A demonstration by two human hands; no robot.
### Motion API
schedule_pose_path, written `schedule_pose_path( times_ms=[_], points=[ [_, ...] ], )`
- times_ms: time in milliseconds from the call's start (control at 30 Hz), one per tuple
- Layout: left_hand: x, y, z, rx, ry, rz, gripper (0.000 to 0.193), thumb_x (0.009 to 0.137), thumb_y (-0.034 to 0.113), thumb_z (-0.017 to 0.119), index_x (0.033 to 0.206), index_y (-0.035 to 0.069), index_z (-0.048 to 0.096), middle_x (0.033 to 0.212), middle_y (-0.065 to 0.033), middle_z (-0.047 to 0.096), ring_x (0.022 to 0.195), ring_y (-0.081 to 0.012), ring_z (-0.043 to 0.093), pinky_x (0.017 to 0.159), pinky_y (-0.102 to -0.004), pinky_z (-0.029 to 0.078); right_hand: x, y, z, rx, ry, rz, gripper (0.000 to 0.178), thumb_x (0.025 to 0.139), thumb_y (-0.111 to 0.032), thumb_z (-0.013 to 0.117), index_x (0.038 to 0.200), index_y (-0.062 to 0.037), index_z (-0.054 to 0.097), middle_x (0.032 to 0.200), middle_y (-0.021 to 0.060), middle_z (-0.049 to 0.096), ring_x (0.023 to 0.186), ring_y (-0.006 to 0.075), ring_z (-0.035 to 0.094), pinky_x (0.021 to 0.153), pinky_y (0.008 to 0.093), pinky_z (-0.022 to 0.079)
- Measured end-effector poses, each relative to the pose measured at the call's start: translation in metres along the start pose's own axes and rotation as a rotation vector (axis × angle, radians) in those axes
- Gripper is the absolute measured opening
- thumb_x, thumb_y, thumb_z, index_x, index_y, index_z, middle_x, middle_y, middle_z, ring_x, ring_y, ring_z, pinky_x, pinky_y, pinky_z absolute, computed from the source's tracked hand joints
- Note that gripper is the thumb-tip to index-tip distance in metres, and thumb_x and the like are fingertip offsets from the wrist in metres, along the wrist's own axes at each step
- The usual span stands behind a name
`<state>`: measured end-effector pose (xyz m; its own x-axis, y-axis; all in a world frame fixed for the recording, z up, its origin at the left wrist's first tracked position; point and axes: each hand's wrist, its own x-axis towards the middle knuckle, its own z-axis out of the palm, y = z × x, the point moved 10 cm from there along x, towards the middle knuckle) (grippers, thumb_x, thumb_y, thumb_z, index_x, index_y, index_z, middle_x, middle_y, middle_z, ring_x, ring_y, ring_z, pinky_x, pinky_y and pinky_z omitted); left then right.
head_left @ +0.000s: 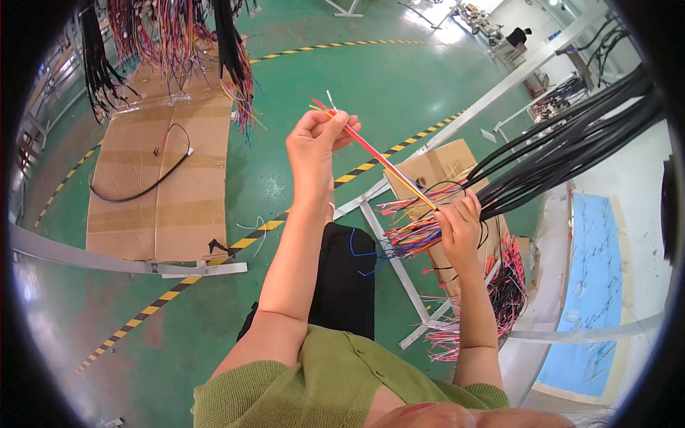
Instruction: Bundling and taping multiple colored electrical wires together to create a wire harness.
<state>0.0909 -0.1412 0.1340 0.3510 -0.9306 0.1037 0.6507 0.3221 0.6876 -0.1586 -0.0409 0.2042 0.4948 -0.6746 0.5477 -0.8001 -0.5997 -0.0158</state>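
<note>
My left hand [321, 135] pinches the loose ends of a few thin wires [382, 158], coloured red, white and yellow. They run taut down to the right, where my right hand [460, 225] is closed around them at the mouth of a black sleeve. Short red, yellow and white tips stick out past my left fingers. Right behind my right hand lies a thick bundle of black sleeved cables [564, 146], reaching up to the right. Many coloured wire ends [414, 239] fan out from the bundle, left of my right hand.
Cardboard [449, 160] lies under the bundle on a white metal frame [396, 274]. Red and black wires [510, 285] hang lower right, near a blue sheet [589, 285]. At left, more wire bunches [168, 36] hang over a cardboard sheet [157, 214] bearing one black cable [146, 191]. Striped tape [357, 171] crosses the green floor.
</note>
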Motion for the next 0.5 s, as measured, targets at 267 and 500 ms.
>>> schedule_pose_path(
  times_ms=[267, 500],
  points=[
    [-0.006, 0.000, 0.015, 0.154, -0.039, 0.007, 0.021, 0.086, 0.014, 0.069, 0.100, -0.001, 0.066, 0.086, -0.0103, 0.070, 0.080, -0.0147, 0.068, 0.071, -0.0240, 0.053, -0.012, 0.013, -0.011, 0.018, 0.031, 0.030, 0.010, 0.085, -0.011, 0.062, 0.082, -0.0021, 0.060, 0.078, 0.0094, 0.056, 0.080, 0.0278, 0.055, 0.101, 0.0488, 0.035],
    [-0.003, 0.003, 0.022, 0.367, -0.018, 0.076, 0.018, 0.086, 0.018, 0.070, 0.087, 0.000, 0.070, 0.073, -0.0056, 0.068, 0.068, -0.0099, 0.065, 0.059, -0.0219, 0.049, -0.017, 0.025, -0.021, 0.079, 0.107, 0.093, 0.011, 0.086, -0.012, 0.061, 0.081, -0.0020, 0.060, 0.072, 0.0070, 0.055, 0.074, 0.0252, 0.055, 0.101, 0.0475, 0.035]
  ],
)
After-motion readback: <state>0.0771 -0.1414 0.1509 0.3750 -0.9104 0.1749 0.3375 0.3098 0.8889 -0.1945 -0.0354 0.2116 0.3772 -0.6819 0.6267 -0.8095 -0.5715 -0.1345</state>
